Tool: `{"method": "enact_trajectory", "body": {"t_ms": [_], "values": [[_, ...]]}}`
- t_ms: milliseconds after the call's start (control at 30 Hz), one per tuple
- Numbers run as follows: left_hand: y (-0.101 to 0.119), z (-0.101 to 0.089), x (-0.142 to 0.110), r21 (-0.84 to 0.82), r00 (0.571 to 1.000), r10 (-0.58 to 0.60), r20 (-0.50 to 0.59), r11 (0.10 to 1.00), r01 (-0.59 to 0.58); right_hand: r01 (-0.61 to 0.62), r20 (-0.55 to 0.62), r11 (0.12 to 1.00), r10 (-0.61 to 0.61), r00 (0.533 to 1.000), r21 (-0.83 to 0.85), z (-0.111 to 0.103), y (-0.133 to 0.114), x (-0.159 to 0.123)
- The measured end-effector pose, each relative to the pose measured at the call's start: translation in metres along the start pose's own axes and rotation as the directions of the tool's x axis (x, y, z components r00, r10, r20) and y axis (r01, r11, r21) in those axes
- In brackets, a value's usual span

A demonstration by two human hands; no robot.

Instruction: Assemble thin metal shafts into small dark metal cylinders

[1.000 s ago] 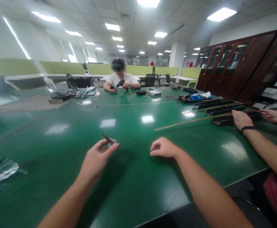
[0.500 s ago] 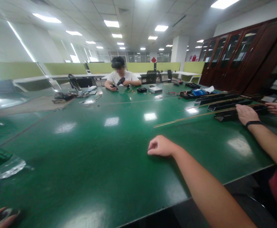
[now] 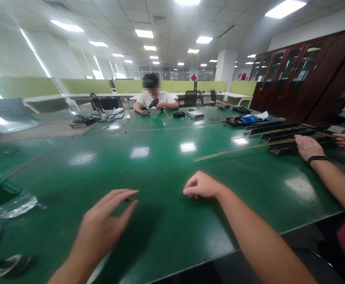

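My left hand [image 3: 105, 219] hovers over the green table [image 3: 160, 157] with its fingers stretched out and nothing in them. My right hand [image 3: 200, 185] rests on the table to its right, fingers curled into a loose fist; I see nothing in it. A small dark part with a pale ring [image 3: 11, 266] lies at the bottom left edge, well left of my left hand. A clear plastic bag [image 3: 8, 199] sits further back on the left.
A co-worker's hands [image 3: 308, 146] at the right touch black trays [image 3: 282, 136] and long thin brass rods [image 3: 234, 150]. Another person [image 3: 154, 98] sits at the far side holding a dark tool, with small boxes and cables nearby. Dark wood cabinets stand at the right.
My left hand held a small part a second ago, went down to the far left out of view, and is now back over the table with nothing in it. My right hand has stayed put.
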State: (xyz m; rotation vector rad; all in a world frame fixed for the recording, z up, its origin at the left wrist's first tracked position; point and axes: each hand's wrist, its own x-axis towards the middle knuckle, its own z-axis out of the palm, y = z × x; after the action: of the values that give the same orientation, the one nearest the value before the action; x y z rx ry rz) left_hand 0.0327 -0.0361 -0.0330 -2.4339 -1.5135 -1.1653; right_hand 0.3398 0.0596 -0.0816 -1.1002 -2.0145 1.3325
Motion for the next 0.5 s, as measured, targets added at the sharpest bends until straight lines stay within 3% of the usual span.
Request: {"method": "enact_trajectory", "body": {"t_ms": [100,233,367,500], "values": [[0.03,0.047,0.027,-0.137,0.946,0.127,0.299,0.987,-0.089,0.001,0.036,1.0,-0.002,0.999,0.02,-0.001,-0.001,-0.001],[0.057,0.09,0.047,-0.161,0.872,0.177,0.455,0.98,-0.116,0.01,0.099,0.999,-0.014,0.995,0.04,-0.003,-0.006,-0.003],[0.062,0.102,0.05,-0.114,0.869,0.159,0.469,0.986,-0.119,0.002,0.15,0.999,-0.008,0.989,0.041,-0.004,-0.011,-0.005],[0.048,0.087,0.042,-0.101,0.913,0.081,0.401,0.994,-0.044,-0.031,0.159,0.999,0.025,0.987,0.031,-0.004,-0.012,-0.006]]}}
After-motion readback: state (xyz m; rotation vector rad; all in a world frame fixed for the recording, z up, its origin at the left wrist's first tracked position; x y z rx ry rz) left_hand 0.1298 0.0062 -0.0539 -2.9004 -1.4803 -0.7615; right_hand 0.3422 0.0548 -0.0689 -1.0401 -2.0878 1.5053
